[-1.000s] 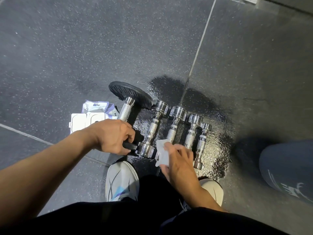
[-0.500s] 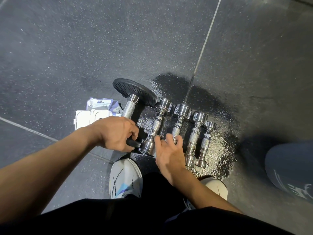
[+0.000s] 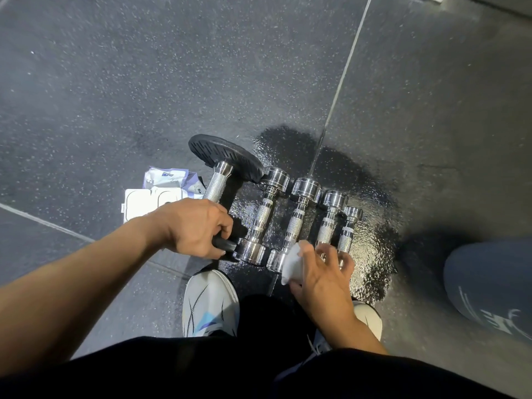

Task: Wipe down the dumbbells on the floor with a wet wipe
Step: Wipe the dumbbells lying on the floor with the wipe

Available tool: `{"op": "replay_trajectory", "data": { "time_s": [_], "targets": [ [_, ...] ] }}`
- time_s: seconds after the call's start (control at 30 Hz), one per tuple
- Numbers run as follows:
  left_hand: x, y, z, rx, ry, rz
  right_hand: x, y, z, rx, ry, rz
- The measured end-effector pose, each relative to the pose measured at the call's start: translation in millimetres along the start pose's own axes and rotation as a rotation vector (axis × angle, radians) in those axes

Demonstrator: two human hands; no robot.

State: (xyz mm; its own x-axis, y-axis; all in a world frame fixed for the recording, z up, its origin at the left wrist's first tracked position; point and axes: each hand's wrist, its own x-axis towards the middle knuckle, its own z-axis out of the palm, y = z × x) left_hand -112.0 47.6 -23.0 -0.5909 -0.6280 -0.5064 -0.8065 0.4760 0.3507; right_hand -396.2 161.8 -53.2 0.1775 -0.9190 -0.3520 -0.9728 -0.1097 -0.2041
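Only the head view here, so we're looking straight down at the gym floor (image 3: pixel 144 82), dark speckled rubber with a pale seam running across it. Our left hand (image 3: pixel 195 227) is clenched around the near end of the big dumbbell (image 3: pixel 218 182), the one with a knurled chrome handle and a black plate on its far end; the near plate is mostly hidden under our fingers. Right beside it, four chrome dumbbells lie in a row on a wet, shiny patch of floor (image 3: pixel 371 254): the second dumbbell (image 3: pixel 263 217), the third dumbbell (image 3: pixel 296 223), the fourth dumbbell (image 3: pixel 328 223) and the smallest dumbbell (image 3: pixel 349 228), lying parallel and close together, getting shorter toward the right.

Our right hand (image 3: pixel 322 276) holds the white wet wipe (image 3: pixel 292 262) bunched between thumb and fingers, and it sits at the near ends of the third and fourth dumbbells, with the fingers spread over those ends. Whether the wipe is actually pressed on the metal we can't tell.

Behind the left hand there's a wipes pack (image 3: pixel 169 180), white and purple, with blue print too blurry to read, next to a white box (image 3: pixel 144 203). Our white shoe (image 3: pixel 210 303) with black streaks and a blue patch is planted just below the dumbbells. At the right edge there's a grey fabric shape (image 3: pixel 489 286) with pale lettering we can't read.
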Motion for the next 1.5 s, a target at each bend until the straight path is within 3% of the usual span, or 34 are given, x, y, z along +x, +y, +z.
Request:
{"op": "replay_trajectory", "data": {
  "time_s": [0.13,0.33,0.57,0.7,0.87,0.97,1.07,1.3,1.43,1.5],
  "targets": [
    [-1,1,0,-0.019,-0.006,-0.001,15,-6,-1,0.052,-0.173,0.075],
    [-1,2,-1,-0.021,-0.013,-0.015,18,-10,23,0.059,-0.090,0.077],
    [-1,4,-4,-0.006,-0.037,-0.008,9,-7,1,0.184,-0.089,0.061],
    [0,5,-5,0.007,-0.047,-0.007,0,-8,-14,0.215,-0.051,-0.016],
    [1,10,-6,0.039,-0.056,0.005,-3,-5,-9,0.372,-0.022,-0.243],
    [1,11,-6,0.050,-0.047,0.022,7,0,5,0.111,0.028,-0.416],
    [1,11,-6,0.059,-0.045,0.030,27,6,0,-0.100,-0.099,-0.519],
    [2,12,-7,0.067,-0.052,0.023,44,13,-21,-0.160,-0.092,-0.537],
    [0,11,-8,0.054,-0.049,0.036,28,6,-23,-0.276,-0.254,-0.667],
    [-1,10,-8,0.048,-0.046,0.020,34,14,-25,-0.337,-0.257,-0.725]
  ]
}}
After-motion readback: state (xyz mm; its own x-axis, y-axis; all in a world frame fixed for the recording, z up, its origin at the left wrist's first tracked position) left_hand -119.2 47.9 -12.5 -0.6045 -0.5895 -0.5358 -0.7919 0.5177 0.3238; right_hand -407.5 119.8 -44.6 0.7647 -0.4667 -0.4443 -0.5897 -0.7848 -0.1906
